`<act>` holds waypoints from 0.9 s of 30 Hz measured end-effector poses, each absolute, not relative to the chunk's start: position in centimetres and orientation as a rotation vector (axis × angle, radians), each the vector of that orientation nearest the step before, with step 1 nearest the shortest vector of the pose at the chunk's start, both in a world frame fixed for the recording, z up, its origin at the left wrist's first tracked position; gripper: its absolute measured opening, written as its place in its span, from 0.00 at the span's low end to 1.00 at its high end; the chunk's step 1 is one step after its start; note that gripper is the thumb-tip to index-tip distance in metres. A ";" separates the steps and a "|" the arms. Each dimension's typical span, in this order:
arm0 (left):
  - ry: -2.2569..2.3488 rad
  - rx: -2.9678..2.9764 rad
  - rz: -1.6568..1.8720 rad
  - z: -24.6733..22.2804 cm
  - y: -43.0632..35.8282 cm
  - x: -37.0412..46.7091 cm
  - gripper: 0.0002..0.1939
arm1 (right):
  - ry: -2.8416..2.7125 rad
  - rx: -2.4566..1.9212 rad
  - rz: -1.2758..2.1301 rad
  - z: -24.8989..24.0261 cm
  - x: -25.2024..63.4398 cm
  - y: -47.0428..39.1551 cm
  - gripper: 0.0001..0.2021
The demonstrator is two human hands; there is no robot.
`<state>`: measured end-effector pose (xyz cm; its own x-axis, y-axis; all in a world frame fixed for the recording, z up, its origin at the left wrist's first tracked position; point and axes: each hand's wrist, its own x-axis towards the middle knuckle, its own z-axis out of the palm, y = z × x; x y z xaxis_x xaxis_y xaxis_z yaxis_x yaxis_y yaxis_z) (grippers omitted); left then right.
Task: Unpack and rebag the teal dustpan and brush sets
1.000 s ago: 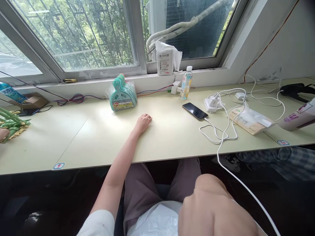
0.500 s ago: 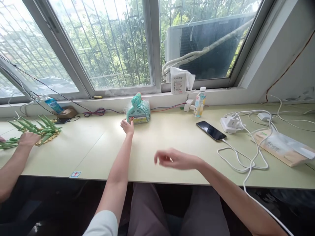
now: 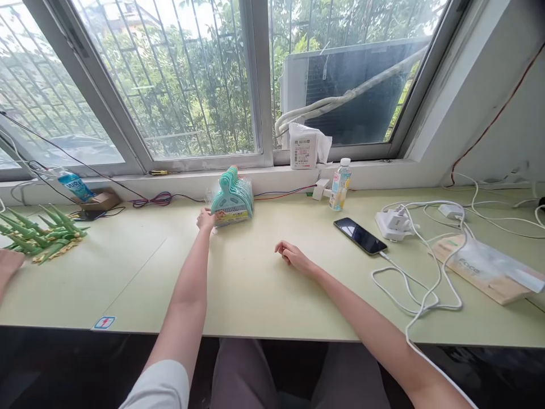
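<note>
A stack of small turquoise dustpans (image 3: 233,199) in clear plastic wrapping, with a yellow label on the front one, stands upright at the back of the table near the window sill. My left hand (image 3: 206,220) is closed on the lower left edge of the front dustpan; part of its grip is hidden from view. My right hand (image 3: 294,257) rests low over the table, right of the stack and apart from it. Its fingers are curled in together, with nothing seen in them.
Right: a drink bottle (image 3: 339,184), a phone (image 3: 360,236) on a white cable, a power strip (image 3: 394,224) and a flat package (image 3: 485,267). A tissue pack (image 3: 304,150) sits on the sill. Left: green pointed plants (image 3: 42,233) beside another person's hand (image 3: 11,262).
My right hand has moved slightly forward and come to rest. My left hand stays at the dustpan stack. The view has shifted a little, and the other person's hand has drawn back from the plants.
</note>
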<state>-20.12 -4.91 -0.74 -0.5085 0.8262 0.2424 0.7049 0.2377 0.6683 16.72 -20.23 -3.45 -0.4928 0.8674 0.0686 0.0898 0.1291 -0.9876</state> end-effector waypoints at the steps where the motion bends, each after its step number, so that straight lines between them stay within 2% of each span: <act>1: 2.335 1.435 1.118 -0.7 -5.0 -20.1 0.17 | -1.712 -0.923 1.448 -3.5 16.7 -20.1 0.10; 6: 2.042 1.409 1.160 0.1 -6.5 -18.6 0.16 | -1.672 -0.916 1.445 -4.1 16.8 -19.5 0.09; 11: 1.673 1.097 1.346 0.0 -9.1 -12.6 0.18 | -1.601 -0.907 1.357 -4.6 17.0 -18.8 0.12; 14: 1.526 0.903 1.393 -1.0 -10.6 -6.8 0.20 | -1.520 -0.901 1.156 -3.9 17.7 -18.7 0.12; 19: 1.251 0.835 1.428 -2.6 -12.2 1.7 0.13 | -1.468 -0.947 0.703 -2.2 19.6 -19.3 0.07; 20: 1.207 0.818 1.419 -2.9 -12.4 2.6 0.12 | -1.467 -1.001 0.687 -2.1 19.8 -19.2 0.10; 23: 1.066 0.763 1.424 -3.6 -13.0 3.9 0.15 | -1.427 -1.165 0.875 -2.7 20.1 -18.6 0.19; 27: 0.969 0.776 1.358 -4.2 -14.5 3.3 0.20 | -1.244 -1.191 1.101 -4.1 20.1 -17.3 0.21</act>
<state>3.34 -14.52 -4.19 -0.0409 0.9927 -0.1132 -0.4302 0.0848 0.8988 20.06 -17.35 -4.08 0.0386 0.9956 0.0850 0.0364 0.0836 -0.9958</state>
